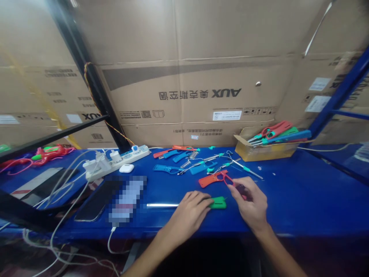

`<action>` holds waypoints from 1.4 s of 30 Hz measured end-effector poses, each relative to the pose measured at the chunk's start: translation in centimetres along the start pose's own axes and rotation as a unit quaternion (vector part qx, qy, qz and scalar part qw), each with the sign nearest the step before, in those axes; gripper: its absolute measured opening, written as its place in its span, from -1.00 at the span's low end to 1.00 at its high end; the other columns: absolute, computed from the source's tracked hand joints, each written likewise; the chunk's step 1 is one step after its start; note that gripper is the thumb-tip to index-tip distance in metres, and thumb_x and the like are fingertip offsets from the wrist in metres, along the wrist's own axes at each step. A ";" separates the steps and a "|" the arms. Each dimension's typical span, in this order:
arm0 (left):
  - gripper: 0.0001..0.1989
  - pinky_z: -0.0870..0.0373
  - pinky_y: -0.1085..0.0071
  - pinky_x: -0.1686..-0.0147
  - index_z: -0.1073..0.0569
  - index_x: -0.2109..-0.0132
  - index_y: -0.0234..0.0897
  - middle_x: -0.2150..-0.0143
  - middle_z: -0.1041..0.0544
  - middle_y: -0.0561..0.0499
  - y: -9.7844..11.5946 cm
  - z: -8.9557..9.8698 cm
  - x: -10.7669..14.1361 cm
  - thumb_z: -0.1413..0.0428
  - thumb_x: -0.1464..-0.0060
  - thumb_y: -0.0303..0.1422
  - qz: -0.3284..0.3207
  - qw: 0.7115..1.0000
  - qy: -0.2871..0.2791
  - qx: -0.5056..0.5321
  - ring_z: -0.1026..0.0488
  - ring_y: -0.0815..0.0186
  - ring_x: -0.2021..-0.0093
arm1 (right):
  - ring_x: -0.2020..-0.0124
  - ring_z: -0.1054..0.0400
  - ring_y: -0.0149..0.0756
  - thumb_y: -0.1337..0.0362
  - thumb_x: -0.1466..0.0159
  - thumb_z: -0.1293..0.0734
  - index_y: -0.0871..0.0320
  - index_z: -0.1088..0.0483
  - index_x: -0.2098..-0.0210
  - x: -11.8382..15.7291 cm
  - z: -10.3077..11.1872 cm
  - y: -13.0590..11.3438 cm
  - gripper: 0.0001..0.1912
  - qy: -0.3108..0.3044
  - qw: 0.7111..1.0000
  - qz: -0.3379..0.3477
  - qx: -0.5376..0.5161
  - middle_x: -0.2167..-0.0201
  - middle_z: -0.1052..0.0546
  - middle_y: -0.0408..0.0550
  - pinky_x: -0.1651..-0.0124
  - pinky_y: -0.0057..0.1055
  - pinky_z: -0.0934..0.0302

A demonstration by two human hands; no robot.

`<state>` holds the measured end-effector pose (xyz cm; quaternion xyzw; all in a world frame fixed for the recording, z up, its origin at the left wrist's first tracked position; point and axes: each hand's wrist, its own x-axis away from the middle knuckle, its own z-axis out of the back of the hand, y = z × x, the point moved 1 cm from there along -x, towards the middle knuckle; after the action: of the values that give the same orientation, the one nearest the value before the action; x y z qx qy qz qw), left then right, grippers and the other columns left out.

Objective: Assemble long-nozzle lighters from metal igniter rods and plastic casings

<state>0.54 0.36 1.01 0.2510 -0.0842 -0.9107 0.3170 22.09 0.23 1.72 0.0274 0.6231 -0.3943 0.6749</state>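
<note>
My left hand (pixel 191 211) lies over the middle of a green lighter (pixel 218 202) near the table's front edge, its fingers wrapped round it. The lighter's metal tube (pixel 163 205) points left. Off to the right, my right hand (pixel 249 198) is closed, with a dark red piece (pixel 242 190) between thumb and fingers. Its fingertips are at the loop end of an orange-red handle shell (pixel 209 180). Behind the hands lie blue shells (pixel 166 168), metal tubes (pixel 253 172) with teal ends and thin wires, and small teal parts (pixel 211 147).
An open cardboard box (pixel 266 152) of assembled lighters stands at the back right. On the left are a white power strip (pixel 129 156), an earbud case (pixel 126 168), two phones (pixel 96 200) and loose white cables. Cardboard (pixel 198 46) and metal posts stand behind.
</note>
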 end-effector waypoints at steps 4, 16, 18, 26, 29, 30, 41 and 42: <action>-0.74 -0.39 0.20 -0.07 -0.43 -0.16 -0.17 -0.10 -0.53 -0.05 0.0 -0.1 -0.1 0.01 -0.41 -0.40 -0.006 1.000 0.003 -0.002 -0.44 0.21 -0.09 | 0.47 -0.40 -0.38 0.34 -0.43 -0.24 0.06 -0.42 -0.17 0.2 -0.1 0.1 -0.65 -0.038 0.999 -0.005 -0.002 0.17 -0.55 0.02 0.45 -0.41 -0.36; -0.74 -0.37 0.20 -0.08 -0.43 -0.16 -0.17 -0.11 -0.52 -0.04 0.0 -0.1 -0.1 0.01 -0.41 -0.39 -0.001 1.000 -0.002 0.000 -0.43 0.20 -0.10 | 0.51 -0.35 -0.43 0.43 -0.44 -0.17 0.01 -0.32 -0.27 0.1 -0.1 0.0 -0.54 -0.063 0.998 0.009 -0.023 0.19 -0.54 -0.02 0.44 -0.42 -0.34; -0.74 -0.38 0.20 -0.08 -0.43 -0.16 -0.17 -0.10 -0.52 -0.04 0.0 0.0 -0.1 0.00 -0.40 -0.40 0.000 1.000 -0.004 0.000 -0.43 0.21 -0.09 | 0.55 -0.32 -0.45 0.44 -0.44 -0.18 0.01 -0.28 -0.30 0.1 -0.2 0.0 -0.52 -0.060 0.998 0.001 -0.021 0.21 -0.56 -0.04 0.51 -0.45 -0.29; -0.75 -0.36 0.22 -0.09 -0.43 -0.15 -0.17 -0.12 -0.52 -0.01 0.0 0.0 -0.2 -0.01 -0.40 -0.41 0.001 1.000 -0.004 0.010 -0.42 0.23 -0.10 | 0.49 -0.36 -0.44 0.49 -0.40 -0.24 0.02 -0.35 -0.24 0.0 0.0 -0.2 -0.53 -0.045 0.999 0.021 -0.023 0.23 -0.54 -0.05 0.42 -0.43 -0.33; -0.75 -0.36 0.24 -0.09 -0.43 -0.15 -0.17 -0.11 -0.53 -0.01 -0.1 -0.1 -0.2 -0.01 -0.40 -0.40 0.000 1.000 0.004 0.003 -0.44 0.25 -0.10 | 0.51 -0.36 -0.45 0.49 -0.43 -0.17 0.02 -0.29 -0.30 0.0 0.0 -0.2 -0.49 -0.060 0.998 0.007 -0.031 0.15 -0.56 -0.02 0.42 -0.42 -0.34; -0.75 -0.36 0.25 -0.09 -0.43 -0.15 -0.16 -0.11 -0.53 -0.01 -0.1 -0.2 -0.2 -0.01 -0.41 -0.39 0.000 1.000 0.005 0.001 -0.44 0.25 -0.10 | 0.47 -0.39 -0.42 0.49 -0.41 -0.21 0.02 -0.34 -0.25 0.0 0.0 -0.2 -0.53 -0.056 0.998 0.015 -0.033 0.19 -0.56 -0.04 0.42 -0.42 -0.33; -0.75 -0.35 0.21 -0.07 -0.44 -0.14 -0.18 -0.12 -0.52 -0.02 -0.1 0.0 -0.2 0.01 -0.41 -0.40 -0.002 1.000 0.000 0.003 -0.43 0.21 -0.10 | 0.57 -0.32 -0.49 0.47 -0.43 -0.18 -0.01 -0.34 -0.24 0.4 -0.2 -0.2 -0.54 -0.060 0.997 -0.015 -0.053 0.19 -0.55 -0.07 0.48 -0.45 -0.30; -0.75 -0.34 0.21 -0.08 -0.43 -0.15 -0.18 -0.13 -0.52 -0.02 -0.1 0.0 -0.2 0.01 -0.41 -0.40 -0.001 1.000 -0.003 0.005 -0.43 0.21 -0.10 | 0.56 -0.33 -0.47 0.48 -0.40 -0.23 -0.01 -0.36 -0.21 0.4 -0.2 -0.2 -0.55 -0.050 0.998 -0.008 -0.045 0.23 -0.56 -0.10 0.48 -0.46 -0.29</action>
<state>0.63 0.54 1.04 0.2502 -0.0898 -0.9113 0.3143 21.77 0.01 1.45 -0.0276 0.6055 -0.3723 0.7029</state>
